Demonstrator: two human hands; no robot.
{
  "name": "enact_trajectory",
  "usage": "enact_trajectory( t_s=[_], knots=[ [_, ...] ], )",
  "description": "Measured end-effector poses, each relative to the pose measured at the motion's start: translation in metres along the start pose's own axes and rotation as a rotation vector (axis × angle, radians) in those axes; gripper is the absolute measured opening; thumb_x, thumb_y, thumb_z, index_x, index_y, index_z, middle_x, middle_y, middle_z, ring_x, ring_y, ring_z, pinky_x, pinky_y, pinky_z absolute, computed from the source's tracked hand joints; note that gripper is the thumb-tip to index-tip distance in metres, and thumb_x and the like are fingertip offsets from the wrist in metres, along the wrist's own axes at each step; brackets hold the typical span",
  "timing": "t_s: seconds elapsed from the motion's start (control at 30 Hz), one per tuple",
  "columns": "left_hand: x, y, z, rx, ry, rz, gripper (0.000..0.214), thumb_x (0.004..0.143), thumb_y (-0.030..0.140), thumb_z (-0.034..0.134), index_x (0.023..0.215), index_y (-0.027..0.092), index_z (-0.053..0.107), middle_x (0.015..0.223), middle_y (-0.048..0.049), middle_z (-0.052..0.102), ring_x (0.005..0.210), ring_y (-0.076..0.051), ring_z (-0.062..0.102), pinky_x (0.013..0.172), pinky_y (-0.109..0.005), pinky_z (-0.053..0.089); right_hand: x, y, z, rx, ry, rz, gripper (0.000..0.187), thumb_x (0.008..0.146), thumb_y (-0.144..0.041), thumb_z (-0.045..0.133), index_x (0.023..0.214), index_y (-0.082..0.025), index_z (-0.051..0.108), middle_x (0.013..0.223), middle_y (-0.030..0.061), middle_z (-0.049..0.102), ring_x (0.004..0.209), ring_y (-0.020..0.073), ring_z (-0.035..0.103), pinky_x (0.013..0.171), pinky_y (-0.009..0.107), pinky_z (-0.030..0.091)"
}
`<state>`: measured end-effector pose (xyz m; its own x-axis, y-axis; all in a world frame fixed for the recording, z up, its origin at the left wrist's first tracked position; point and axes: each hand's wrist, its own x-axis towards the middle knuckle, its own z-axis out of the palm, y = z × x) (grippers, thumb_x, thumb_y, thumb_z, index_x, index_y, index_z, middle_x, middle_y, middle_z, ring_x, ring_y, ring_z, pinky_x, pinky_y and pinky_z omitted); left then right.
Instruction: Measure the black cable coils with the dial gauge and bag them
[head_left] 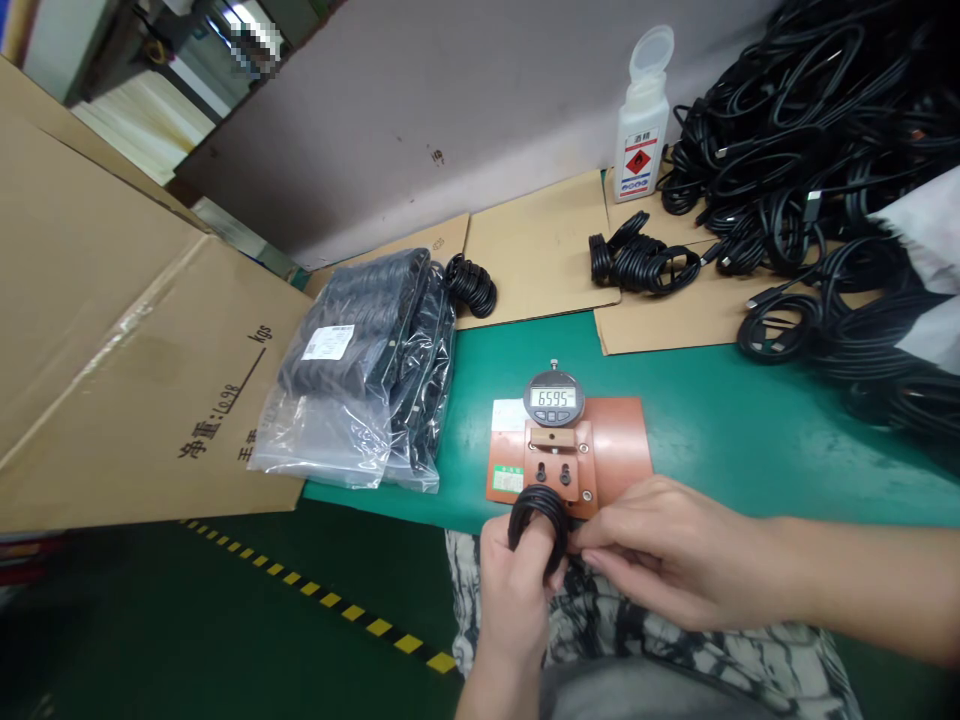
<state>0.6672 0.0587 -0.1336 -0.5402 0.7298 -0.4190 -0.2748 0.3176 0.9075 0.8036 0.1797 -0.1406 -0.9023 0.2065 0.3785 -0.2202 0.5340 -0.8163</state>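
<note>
Grey cloth (622, 692) lies closest, black-and-white patterned cloth (637, 640) past it; above, the left hand (521, 565) holds one black coil (541, 500), looped round its fingers, at the near edge of the green tabletop (697, 420); the right hand (664, 550) pinches narrowly beside it, on something too small to tell; just beyond, one round gauge (553, 398) shows the digits 6595 over an orange plate (626, 430); one white plastic bottle (641, 120) reads 酒精 above a red flame mark (638, 162); one cardboard carton (112, 300) reads 净重 and kgs; two glossy, clear bags (322, 435) hold coiled cables (360, 285).
</note>
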Motion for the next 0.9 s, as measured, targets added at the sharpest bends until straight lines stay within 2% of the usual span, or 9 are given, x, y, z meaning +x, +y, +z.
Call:
enact_trajectory(
  t_s=[0.57, 0.9],
  knots=[
    [-0.0009, 0.0052, 0.0, 0.009, -0.02, -0.017, 0.052, 0.082, 0.048, 0.063, 0.044, 0.019, 0.043, 0.038, 0.0043, 0.037, 0.038, -0.007, 0.029, 0.043, -0.025, 0.018, -0.0003, -0.0005, -0.0006, -0.013, -0.008, 0.002, 0.019, 0.099, -0.018, 0.044, 0.1, -0.015, 0.062, 0.068, 0.0022, 0.064, 0.057, 0.0146, 0.059, 0.053, 0.027, 0.041],
    [-0.0009, 0.0023, 0.0019, 0.007, 0.019, 0.0, 0.053, 0.081, 0.048, 0.064, 0.042, 0.02, 0.04, 0.037, 0.0047, 0.036, 0.038, -0.007, 0.028, 0.043, -0.026, 0.017, 0.0008, 0.0, 0.0006, -0.012, -0.004, 0.003, 0.019, 0.099, -0.018, 0.044, 0.1, -0.015, 0.063, 0.068, 0.002, 0.064, 0.056, 0.014, 0.058, 0.052, 0.026, 0.041]
  ],
)
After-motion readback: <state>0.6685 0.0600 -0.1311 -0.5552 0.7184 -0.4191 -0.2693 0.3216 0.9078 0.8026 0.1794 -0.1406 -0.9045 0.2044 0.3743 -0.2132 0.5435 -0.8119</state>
